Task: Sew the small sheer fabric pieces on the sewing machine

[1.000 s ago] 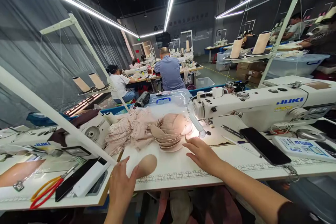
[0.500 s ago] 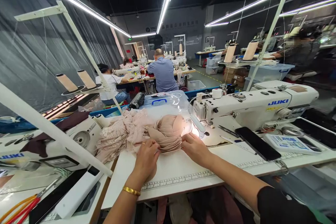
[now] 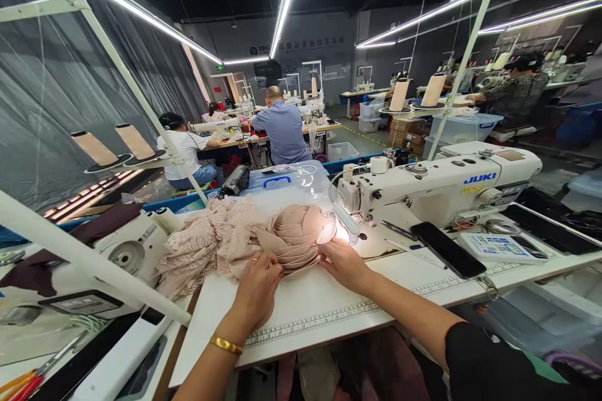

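Note:
A beige pleated fabric piece (image 3: 294,235), rounded like a cup, lies on the white sewing table in front of the lit needle area. My left hand (image 3: 258,282) pinches its near left edge, and a gold bracelet circles that wrist. At the near right edge, my right hand (image 3: 342,263) grips the same fabric between thumb and fingers. Beige lace fabric (image 3: 207,238) is heaped to the left, joined or touching the pleated piece; I cannot tell which. The white sewing machine (image 3: 437,185) stands just beyond my right hand.
Tweezers (image 3: 399,230), a white pen (image 3: 416,253) and a black phone (image 3: 448,249) lie to the right. A measuring scale (image 3: 320,319) runs along the table's front. Behind stands a clear plastic box (image 3: 301,178). Thread cones (image 3: 94,149) and a second machine are at left. Co-workers sit farther off.
The view has turned slightly right, so most things sit farther left in the picture. Both hands keep their hold on the pleated fabric, which has barely moved on the table.

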`<action>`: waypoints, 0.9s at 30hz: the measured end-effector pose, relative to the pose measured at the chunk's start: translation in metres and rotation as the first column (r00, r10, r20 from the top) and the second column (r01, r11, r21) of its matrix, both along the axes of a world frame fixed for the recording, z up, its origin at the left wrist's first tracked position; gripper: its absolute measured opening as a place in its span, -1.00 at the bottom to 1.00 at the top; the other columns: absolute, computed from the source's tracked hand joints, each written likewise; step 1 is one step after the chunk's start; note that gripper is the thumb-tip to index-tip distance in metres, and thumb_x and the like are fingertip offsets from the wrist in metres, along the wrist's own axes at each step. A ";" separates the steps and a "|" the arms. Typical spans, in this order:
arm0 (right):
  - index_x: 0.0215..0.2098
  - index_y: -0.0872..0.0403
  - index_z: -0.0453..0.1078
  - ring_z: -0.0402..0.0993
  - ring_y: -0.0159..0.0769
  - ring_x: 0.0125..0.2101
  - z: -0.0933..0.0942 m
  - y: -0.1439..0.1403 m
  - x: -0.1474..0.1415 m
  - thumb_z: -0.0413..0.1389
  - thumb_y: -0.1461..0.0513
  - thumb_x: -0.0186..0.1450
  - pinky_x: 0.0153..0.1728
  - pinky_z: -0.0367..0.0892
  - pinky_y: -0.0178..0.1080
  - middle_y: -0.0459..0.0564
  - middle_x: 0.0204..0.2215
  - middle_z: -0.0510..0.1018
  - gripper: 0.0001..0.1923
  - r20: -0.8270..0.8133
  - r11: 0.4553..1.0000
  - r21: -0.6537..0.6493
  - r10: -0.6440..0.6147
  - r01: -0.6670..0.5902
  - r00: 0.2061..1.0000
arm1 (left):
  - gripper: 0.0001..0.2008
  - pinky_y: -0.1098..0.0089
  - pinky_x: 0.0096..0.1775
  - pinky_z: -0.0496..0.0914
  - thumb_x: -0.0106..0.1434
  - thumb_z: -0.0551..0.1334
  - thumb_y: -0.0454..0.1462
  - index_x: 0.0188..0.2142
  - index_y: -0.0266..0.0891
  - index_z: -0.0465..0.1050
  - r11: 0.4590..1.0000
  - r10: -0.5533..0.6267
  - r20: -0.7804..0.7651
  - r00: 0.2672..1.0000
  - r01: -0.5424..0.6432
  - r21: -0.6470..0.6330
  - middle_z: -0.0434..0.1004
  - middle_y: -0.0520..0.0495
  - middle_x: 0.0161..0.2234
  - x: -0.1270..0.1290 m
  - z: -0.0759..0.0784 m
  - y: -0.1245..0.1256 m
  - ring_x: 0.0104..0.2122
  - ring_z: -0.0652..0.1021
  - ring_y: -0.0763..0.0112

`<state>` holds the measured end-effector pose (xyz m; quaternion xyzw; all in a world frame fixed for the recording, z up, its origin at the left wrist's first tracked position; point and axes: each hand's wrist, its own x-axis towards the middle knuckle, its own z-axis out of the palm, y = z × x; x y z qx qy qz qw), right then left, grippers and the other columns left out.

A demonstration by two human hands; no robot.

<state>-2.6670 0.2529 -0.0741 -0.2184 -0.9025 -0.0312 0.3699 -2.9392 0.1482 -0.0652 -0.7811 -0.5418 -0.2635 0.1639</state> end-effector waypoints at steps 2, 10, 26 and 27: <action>-0.04 0.04 0.34 0.46 -0.22 -0.26 0.002 0.000 0.003 0.27 0.43 0.33 -0.23 0.36 -0.23 -0.10 -0.31 0.60 -0.67 -0.001 1.000 -0.021 0.000 0.000 1.000 | -0.81 0.17 -0.13 0.42 0.37 0.25 -0.43 -0.35 -0.18 0.55 1.000 0.001 -0.006 1.000 -0.001 0.008 0.51 -0.11 -0.16 -0.003 0.001 -0.001 -0.14 0.49 0.15; 0.12 0.02 0.38 0.48 -0.18 -0.21 0.007 0.002 -0.004 0.18 0.37 0.43 -0.19 0.38 -0.18 -0.01 -0.22 0.63 -0.68 0.047 0.999 0.017 0.046 -0.047 0.998 | -0.80 0.14 -0.09 0.46 0.41 0.23 -0.38 -0.29 -0.14 0.61 0.999 0.023 -0.004 1.000 -0.022 0.044 0.52 -0.14 -0.14 -0.017 0.001 -0.011 -0.12 0.50 0.13; -0.11 0.01 0.50 0.43 -0.17 -0.05 0.016 -0.001 -0.012 0.02 0.33 0.56 -0.10 0.38 -0.12 0.04 -0.03 0.61 -0.79 0.016 0.987 0.068 0.146 -0.146 0.989 | -0.82 0.06 0.08 0.48 0.43 0.26 -0.39 -0.27 -0.15 0.61 0.999 0.038 0.034 0.999 -0.038 0.024 0.56 -0.15 0.12 -0.031 -0.003 -0.008 0.09 0.53 0.06; -0.12 0.01 0.50 0.44 -0.16 -0.04 0.017 0.000 -0.013 0.02 0.33 0.56 -0.11 0.38 -0.12 0.03 -0.03 0.62 -0.79 0.026 0.985 0.068 0.157 -0.158 0.987 | -0.83 0.07 0.08 0.48 0.42 0.26 -0.40 -0.27 -0.15 0.61 0.999 0.035 0.036 0.999 -0.036 0.016 0.58 -0.14 0.09 -0.031 -0.003 -0.006 0.08 0.54 0.08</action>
